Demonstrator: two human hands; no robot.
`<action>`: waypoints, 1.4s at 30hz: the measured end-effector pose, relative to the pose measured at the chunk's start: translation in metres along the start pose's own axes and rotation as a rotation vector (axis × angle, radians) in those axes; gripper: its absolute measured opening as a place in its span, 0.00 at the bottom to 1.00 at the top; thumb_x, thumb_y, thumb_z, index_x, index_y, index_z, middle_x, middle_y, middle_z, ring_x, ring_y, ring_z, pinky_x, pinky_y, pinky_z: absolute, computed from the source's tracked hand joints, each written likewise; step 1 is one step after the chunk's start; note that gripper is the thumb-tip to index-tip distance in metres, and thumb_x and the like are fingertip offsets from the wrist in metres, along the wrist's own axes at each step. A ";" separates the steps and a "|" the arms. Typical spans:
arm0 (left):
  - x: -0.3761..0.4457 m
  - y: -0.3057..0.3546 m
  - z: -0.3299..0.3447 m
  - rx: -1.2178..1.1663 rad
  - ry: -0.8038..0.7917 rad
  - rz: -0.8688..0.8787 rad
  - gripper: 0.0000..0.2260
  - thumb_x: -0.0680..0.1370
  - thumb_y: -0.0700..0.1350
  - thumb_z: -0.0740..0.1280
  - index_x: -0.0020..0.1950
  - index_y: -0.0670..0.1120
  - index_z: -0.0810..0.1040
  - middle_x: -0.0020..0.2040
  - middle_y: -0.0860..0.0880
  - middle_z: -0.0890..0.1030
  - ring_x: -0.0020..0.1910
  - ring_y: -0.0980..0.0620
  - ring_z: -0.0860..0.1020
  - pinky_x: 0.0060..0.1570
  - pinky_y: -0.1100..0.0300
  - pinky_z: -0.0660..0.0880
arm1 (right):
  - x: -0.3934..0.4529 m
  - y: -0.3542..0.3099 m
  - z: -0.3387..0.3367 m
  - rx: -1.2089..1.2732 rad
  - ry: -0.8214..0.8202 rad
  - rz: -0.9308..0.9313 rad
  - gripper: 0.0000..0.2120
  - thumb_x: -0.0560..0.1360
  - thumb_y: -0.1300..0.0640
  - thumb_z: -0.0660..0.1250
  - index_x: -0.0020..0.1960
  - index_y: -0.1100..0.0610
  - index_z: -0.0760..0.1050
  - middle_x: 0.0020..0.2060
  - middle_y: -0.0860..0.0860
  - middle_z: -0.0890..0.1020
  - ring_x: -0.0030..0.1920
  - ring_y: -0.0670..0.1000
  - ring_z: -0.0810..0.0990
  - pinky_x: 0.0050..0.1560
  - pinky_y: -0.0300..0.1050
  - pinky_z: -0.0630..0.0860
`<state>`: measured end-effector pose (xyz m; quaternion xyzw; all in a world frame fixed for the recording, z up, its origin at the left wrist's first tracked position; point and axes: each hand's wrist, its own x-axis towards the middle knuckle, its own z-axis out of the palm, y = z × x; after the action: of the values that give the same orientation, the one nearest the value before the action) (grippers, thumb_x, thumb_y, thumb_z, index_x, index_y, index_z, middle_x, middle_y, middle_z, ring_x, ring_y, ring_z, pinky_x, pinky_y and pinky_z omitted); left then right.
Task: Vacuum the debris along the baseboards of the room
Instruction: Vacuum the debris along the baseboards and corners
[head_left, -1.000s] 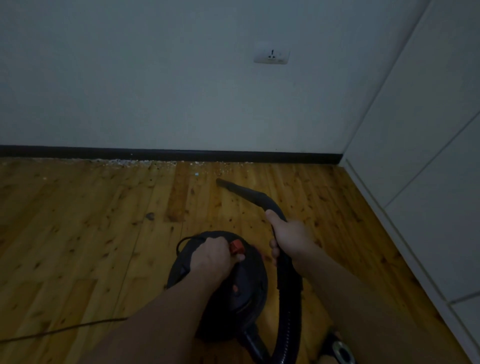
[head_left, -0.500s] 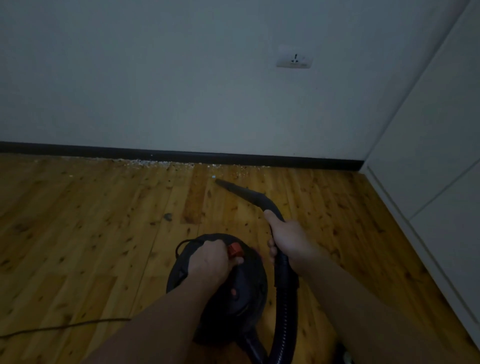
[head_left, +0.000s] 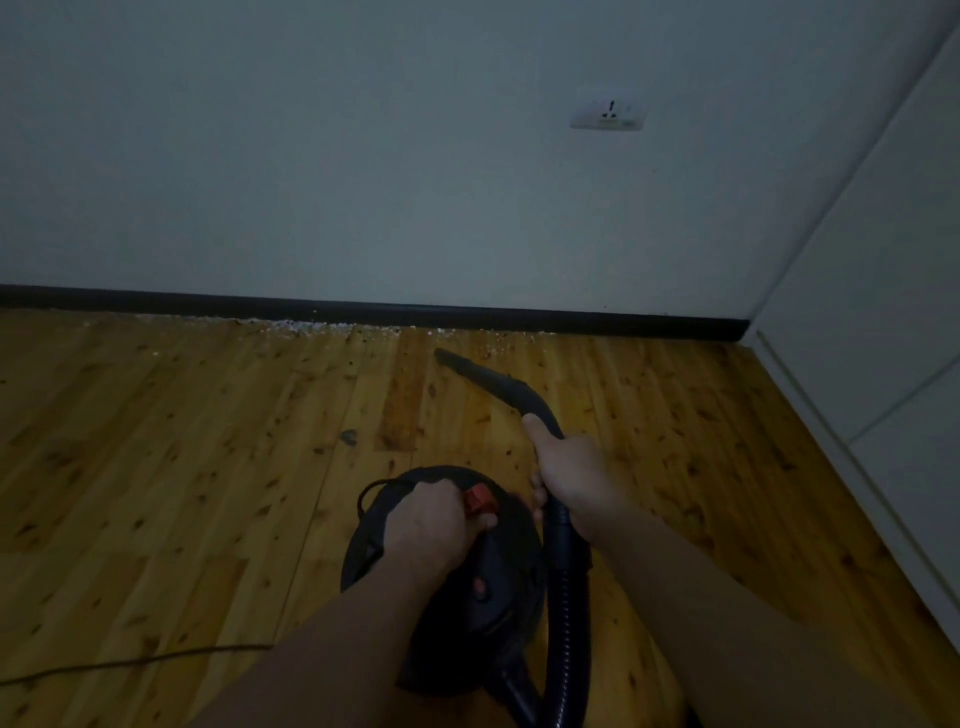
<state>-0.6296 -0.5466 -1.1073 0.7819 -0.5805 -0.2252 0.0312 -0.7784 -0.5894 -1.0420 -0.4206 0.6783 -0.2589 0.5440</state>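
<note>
A round black vacuum cleaner (head_left: 498, 613) with a red switch (head_left: 479, 500) hangs low in the middle of the view. My left hand (head_left: 428, 525) grips its top handle. My right hand (head_left: 569, 475) grips the black hose (head_left: 563, 597) just behind the nozzle (head_left: 480, 376). The nozzle's tip points up-left, a short way from the black baseboard (head_left: 363, 310). Pale crumbs of debris (head_left: 306, 327) lie in a line along the baseboard, mostly left of the nozzle tip, with a few specks to its right.
The floor is wooden planks (head_left: 182, 467). A white cabinet or panelled wall (head_left: 883, 312) closes the right side at the corner. A wall socket (head_left: 608, 115) sits above the baseboard. A thin cord (head_left: 130, 662) runs across the floor at lower left. A small dark scrap (head_left: 348, 437) lies mid-floor.
The view has shifted toward the wall and the nozzle tip now sits nearer the baseboard debris. Both hands keep their grips.
</note>
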 end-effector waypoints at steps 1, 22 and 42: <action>0.001 -0.001 0.000 0.004 0.001 0.004 0.21 0.75 0.67 0.70 0.46 0.49 0.74 0.43 0.50 0.79 0.42 0.48 0.78 0.39 0.55 0.71 | 0.001 0.000 0.001 -0.003 -0.004 -0.001 0.27 0.81 0.37 0.63 0.45 0.63 0.76 0.24 0.53 0.75 0.21 0.51 0.73 0.24 0.41 0.73; 0.014 0.008 0.000 0.080 0.002 0.173 0.20 0.76 0.68 0.68 0.45 0.51 0.73 0.43 0.52 0.76 0.48 0.46 0.80 0.41 0.54 0.71 | -0.001 0.014 -0.022 -0.005 0.140 -0.047 0.26 0.83 0.40 0.62 0.39 0.61 0.74 0.24 0.53 0.75 0.24 0.52 0.74 0.31 0.47 0.76; 0.031 0.057 0.014 0.081 0.038 0.235 0.22 0.76 0.70 0.66 0.51 0.50 0.76 0.46 0.50 0.79 0.48 0.46 0.80 0.42 0.53 0.74 | 0.029 0.023 -0.094 0.059 0.269 0.015 0.29 0.82 0.38 0.63 0.36 0.62 0.76 0.28 0.56 0.77 0.34 0.57 0.78 0.45 0.55 0.79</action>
<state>-0.6788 -0.5910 -1.1121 0.7134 -0.6759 -0.1813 0.0368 -0.8763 -0.6117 -1.0502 -0.3610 0.7405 -0.3287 0.4619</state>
